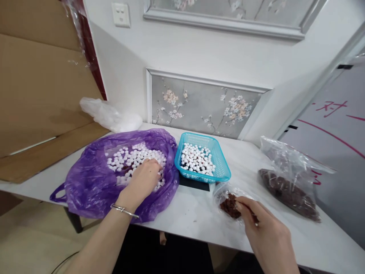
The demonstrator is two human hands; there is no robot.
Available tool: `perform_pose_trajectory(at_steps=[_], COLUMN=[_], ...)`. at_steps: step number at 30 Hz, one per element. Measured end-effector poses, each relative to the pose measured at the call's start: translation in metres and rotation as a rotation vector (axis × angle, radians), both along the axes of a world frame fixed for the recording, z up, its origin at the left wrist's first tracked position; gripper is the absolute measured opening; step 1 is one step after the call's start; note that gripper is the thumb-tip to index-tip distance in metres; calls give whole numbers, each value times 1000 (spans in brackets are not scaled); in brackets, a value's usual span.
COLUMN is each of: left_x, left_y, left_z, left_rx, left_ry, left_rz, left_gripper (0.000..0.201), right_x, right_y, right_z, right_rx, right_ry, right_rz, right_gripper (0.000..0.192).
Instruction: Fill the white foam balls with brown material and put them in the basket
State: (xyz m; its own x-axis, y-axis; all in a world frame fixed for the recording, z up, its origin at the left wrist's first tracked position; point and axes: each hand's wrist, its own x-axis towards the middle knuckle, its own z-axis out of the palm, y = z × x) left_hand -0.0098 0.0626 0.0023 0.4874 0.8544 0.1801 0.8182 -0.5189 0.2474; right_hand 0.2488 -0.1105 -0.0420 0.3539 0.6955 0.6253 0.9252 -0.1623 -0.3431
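Fingertips of the left hand (146, 174), palm down, were hidden among white balls (121, 156) in the purple plastic bag (85, 186); grip could not be told. More lay in the turquoise basket (223, 164). Right hand (266, 226): thumb and forefinger nearly met at brown shreds (229, 205); any hold unclear.

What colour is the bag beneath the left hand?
Purple: the bag shows best in the head view.

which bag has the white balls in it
The purple bag, left of the blue basket, under the left hand; the small open bag and larger clear bag hold brown material.
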Motion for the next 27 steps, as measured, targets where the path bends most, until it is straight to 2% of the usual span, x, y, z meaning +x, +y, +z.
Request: perform_pose_trajectory(at_steps=[5, 9, 15, 19, 24, 25, 27], left_x=[5, 9, -1, -10, -21, -23, -27], left_y=[1, 7, 15, 15, 2, -2, -11], left_z=[-2, -9, -19, -16, -5, -2, 2], left_rx=[17, 17, -20, -48, -71, -112, -289], left_ry=[39, 56, -4, -108, -296, -367, -592], left_rz=[-6, -11, -62, -64, -42, -35, -10], left_gripper=[23, 23, 26, 24, 25, 26, 28], right_x=[-2, -2, -4, -9, -10, -9, -6], right_y=[-4, -10, -16, -14, -12, -12, -13], right_z=[-4, -8, -3, -1, -10, -12, -14], right_rx=[46, 18, 29, 49, 64, 57, 25], right_ry=[56, 60, 51, 86, 163, 188, 225], right_rz=[2, 48, 97, 117, 68, 58, 50], right_gripper=[31, 22, 18, 20, 26, 26, 25])
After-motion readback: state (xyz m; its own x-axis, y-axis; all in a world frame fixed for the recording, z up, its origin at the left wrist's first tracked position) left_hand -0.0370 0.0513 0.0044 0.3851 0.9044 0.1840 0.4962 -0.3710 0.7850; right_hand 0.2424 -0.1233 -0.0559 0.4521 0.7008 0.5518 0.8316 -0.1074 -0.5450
